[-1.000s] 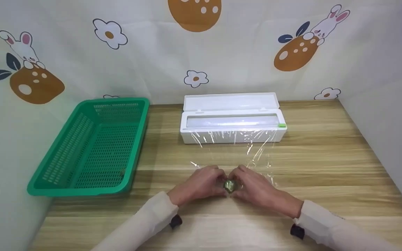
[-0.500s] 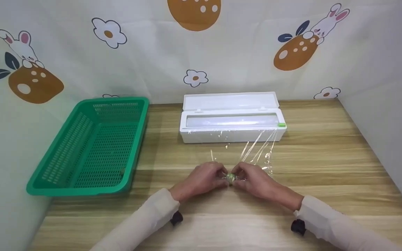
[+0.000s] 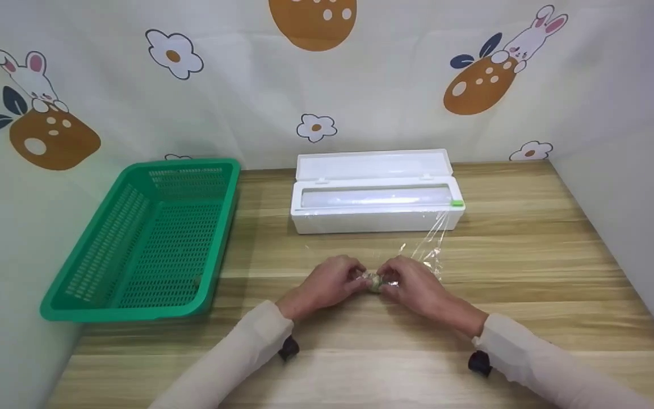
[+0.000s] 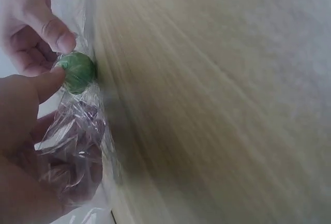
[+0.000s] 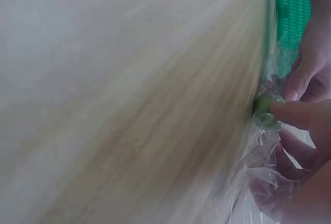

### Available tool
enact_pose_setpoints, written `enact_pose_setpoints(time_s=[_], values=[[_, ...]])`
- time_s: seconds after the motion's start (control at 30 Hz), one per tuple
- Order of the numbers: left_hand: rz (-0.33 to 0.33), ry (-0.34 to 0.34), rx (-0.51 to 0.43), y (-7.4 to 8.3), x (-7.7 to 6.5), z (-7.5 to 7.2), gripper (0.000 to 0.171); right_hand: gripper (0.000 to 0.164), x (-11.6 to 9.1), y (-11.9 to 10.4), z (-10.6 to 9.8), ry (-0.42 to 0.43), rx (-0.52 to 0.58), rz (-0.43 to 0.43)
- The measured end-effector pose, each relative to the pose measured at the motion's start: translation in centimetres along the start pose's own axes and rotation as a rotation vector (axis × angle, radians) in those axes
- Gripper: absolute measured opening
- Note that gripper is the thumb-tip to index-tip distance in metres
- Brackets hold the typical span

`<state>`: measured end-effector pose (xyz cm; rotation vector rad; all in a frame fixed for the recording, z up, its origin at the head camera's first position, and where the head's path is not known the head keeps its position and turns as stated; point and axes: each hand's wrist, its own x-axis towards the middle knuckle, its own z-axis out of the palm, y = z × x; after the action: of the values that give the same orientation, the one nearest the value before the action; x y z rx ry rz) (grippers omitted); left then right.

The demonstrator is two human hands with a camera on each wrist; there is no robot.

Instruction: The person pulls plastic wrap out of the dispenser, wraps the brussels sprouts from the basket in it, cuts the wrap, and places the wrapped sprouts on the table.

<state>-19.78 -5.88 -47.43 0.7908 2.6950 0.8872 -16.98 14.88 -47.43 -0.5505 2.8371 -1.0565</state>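
Observation:
Between my two hands, a small round green thing (image 4: pixel 78 73) lies close over the table, wrapped in clear cling film; its exact kind does not show. My left hand (image 3: pixel 332 282) pinches it from the left, thumb in front and fingers curled behind. From the other side my right hand (image 3: pixel 416 286) grips it with bent fingers, the thumb pressed on its near face in the right wrist view. Crinkled cling film (image 4: pixel 77 125) bunches around the fingers of both hands. More film (image 3: pixel 435 244) stretches from the hands back to the white dispenser (image 3: pixel 378 222).
The dispenser's lid (image 3: pixel 375 163) is up, with a film roll (image 3: pixel 372 197) inside and a green slider (image 3: pixel 456 203) at its right end. To the left stands a green perforated basket (image 3: pixel 222 244), with a small brownish spot near its front right corner. A patterned cloth (image 3: pixel 247 113) hangs behind the wooden table.
Both hands have shifted slightly forward toward the dispenser, turning the green thing along with the film. The film's visible creases have narrowed mostly to the right side.

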Motion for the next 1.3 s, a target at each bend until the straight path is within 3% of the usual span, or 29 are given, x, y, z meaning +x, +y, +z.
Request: enact_pose_setpoints(time_s=[0.13,0.3,0.5,0.67,0.8,1.1,1.3], values=[[0.011,0.061,-0.040,-0.1,0.2,-0.2,0.027,0.020,0.7,0.1,-0.3,-0.017,0.013,0.048],[0.056,0.062,-0.058,-0.4,0.4,-0.2,0.023,0.022,1.0,0.3,-0.5,0.004,0.023,0.100],[0.050,0.063,-0.051,-0.6,0.9,-0.1,0.020,0.025,0.9,0.5,-0.5,0.074,-0.006,0.028],[0.010,0.068,-0.051,-0.6,1.4,-0.2,0.017,0.031,1.0,0.5,-0.4,0.040,-0.046,-0.026],[-0.004,0.076,-0.036,-0.7,1.5,-0.2,0.018,0.035,1.3,0.5,-0.2,0.034,-0.070,-0.021],[0.056,0.099,0.047,-1.2,1.3,0.0,0.038,0.026,2.3,1.3,-0.4,0.042,-0.057,0.003],[0.038,0.110,0.044,-1.2,1.7,0.1,0.027,0.027,2.7,1.6,-0.5,0.033,-0.046,0.006]])
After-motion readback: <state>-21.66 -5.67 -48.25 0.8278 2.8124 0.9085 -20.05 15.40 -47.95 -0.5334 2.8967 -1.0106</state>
